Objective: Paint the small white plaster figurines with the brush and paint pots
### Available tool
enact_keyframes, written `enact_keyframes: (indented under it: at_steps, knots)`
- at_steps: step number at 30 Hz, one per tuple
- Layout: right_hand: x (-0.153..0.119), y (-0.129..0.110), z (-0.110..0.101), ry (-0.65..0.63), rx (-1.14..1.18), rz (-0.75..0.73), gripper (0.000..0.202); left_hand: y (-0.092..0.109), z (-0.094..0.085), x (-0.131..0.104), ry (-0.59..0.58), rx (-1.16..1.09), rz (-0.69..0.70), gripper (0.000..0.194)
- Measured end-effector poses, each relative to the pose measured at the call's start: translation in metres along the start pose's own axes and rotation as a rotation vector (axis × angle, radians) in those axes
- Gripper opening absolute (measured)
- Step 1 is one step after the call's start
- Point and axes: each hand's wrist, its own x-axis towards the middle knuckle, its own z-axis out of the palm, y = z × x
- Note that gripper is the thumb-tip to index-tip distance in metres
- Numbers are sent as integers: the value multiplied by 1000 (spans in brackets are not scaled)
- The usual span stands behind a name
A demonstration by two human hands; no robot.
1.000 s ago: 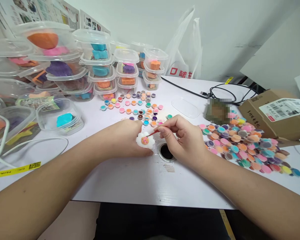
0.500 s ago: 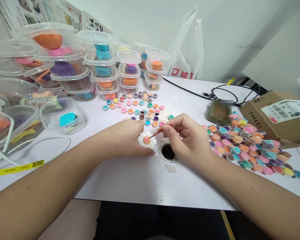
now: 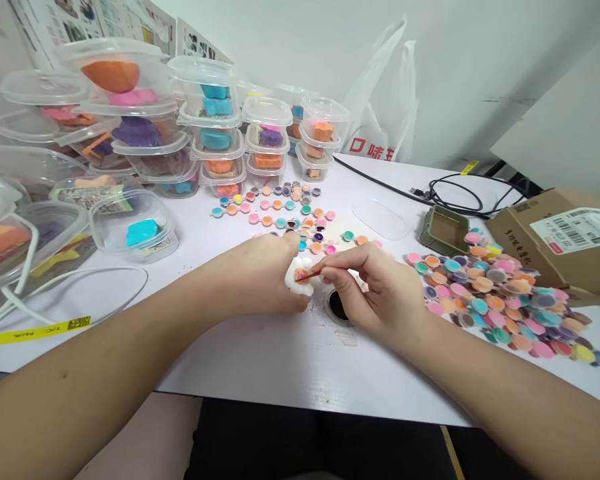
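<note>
Between the thumb and fingers of my left hand (image 3: 265, 277) is a small white flower-shaped piece (image 3: 293, 283) with an orange and pink painted centre. My right hand (image 3: 380, 283) pinches a thin red paintbrush (image 3: 316, 273), its tip at the painted centre. Just below and between the hands, a round dark hole (image 3: 336, 305) with a pale rim opens in the table. Behind the hands lie several strips of little paint pots (image 3: 273, 220) in many colours, some with their lids up.
Stacked clear plastic tubs (image 3: 220, 140) with coloured shapes inside stand at the back left. A large heap of paint pots (image 3: 500, 293) lies on the right, beside a green box (image 3: 430, 230) and a cardboard box (image 3: 525, 250). Black cable (image 3: 385, 181) and white cable (image 3: 130, 269) cross the table.
The brush tip has moved left and slightly down across the flower's centre, with my right hand closer to the piece. The whole view has shifted slightly.
</note>
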Motion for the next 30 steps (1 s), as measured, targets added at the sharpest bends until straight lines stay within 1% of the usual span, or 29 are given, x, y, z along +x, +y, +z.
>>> enact_keyframes:
  at_steps: [2,5,8,10,12,15,17,19,22,25,27,28,30]
  knots:
    - [0,-2,0,21,-28,-38,11,0,0,-1,20,1,7,39]
    - [0,-4,0,46,-77,-38,11,0,-1,-1,31,-6,32,38]
    - [1,-4,1,3,-93,-25,9,-1,-2,-1,15,-14,35,40]
    - [1,-3,0,-42,-69,-25,9,-2,-2,0,-2,-19,30,41]
    - [1,-2,-1,-55,-48,-25,8,-3,-3,0,-19,-31,31,41]
    - [-1,-1,-2,-6,-43,-1,6,-5,-4,1,-36,-54,42,41]
    - [-1,1,-1,25,14,54,4,-5,-5,1,-51,-65,62,39]
    - [1,5,0,64,136,154,1,-6,-6,2,-74,-77,89,38]
    - [7,11,3,161,291,297,9,-6,-8,3,-122,-85,116,40]
    - [13,19,4,200,338,345,17,-7,-12,2,-156,-77,122,49]
    - [15,24,4,192,323,351,18,-10,-17,-1,-140,-83,133,56]
    - [16,25,3,189,300,349,18,-12,-21,-3,-110,-87,139,56]
    - [16,28,2,189,234,334,17,-17,-30,-7,-2,-88,138,48]
